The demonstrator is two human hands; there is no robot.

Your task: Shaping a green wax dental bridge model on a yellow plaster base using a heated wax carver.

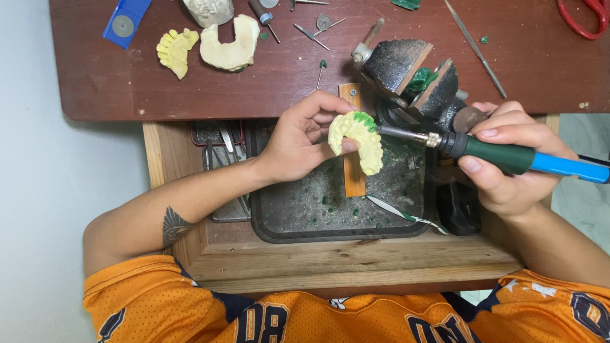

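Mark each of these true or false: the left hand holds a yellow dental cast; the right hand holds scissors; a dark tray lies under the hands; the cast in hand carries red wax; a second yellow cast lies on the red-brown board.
1. The left hand holds a yellow dental cast. True.
2. The right hand holds scissors. False: it grips a heated pen-like tool with a green and blue handle, its tip at the cast.
3. A dark tray lies under the hands. True.
4. The held cast carries red wax. False: the wax on it is green.
5. A second yellow cast lies on the red-brown board. True.
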